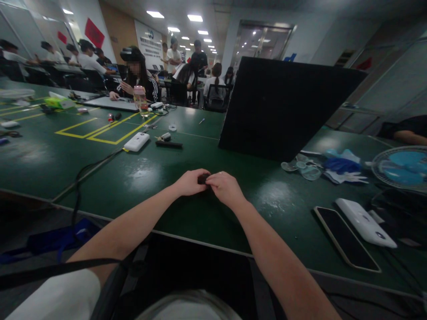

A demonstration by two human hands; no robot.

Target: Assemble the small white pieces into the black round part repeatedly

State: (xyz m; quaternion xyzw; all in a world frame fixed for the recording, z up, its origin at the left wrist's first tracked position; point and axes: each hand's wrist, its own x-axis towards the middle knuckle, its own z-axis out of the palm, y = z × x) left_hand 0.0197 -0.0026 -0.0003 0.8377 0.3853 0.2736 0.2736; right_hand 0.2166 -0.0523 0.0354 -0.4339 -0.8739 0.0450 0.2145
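Both of my hands meet over the green table, close to its front edge. A small dark brown object sits between them, mostly covered by fingers, and its kind cannot be made out. My left hand curls round it from the left, thumb and fingers closed on it. From the right, my right hand pinches at the object's near side with its fingertips. Whether the right fingers hold a separate piece is hidden.
A large black panel stands behind my hands. Rightward are a phone, a white power bank, gloves and a fan. Leftward lie another white power bank, a black bar and a bottle. A person sits opposite.
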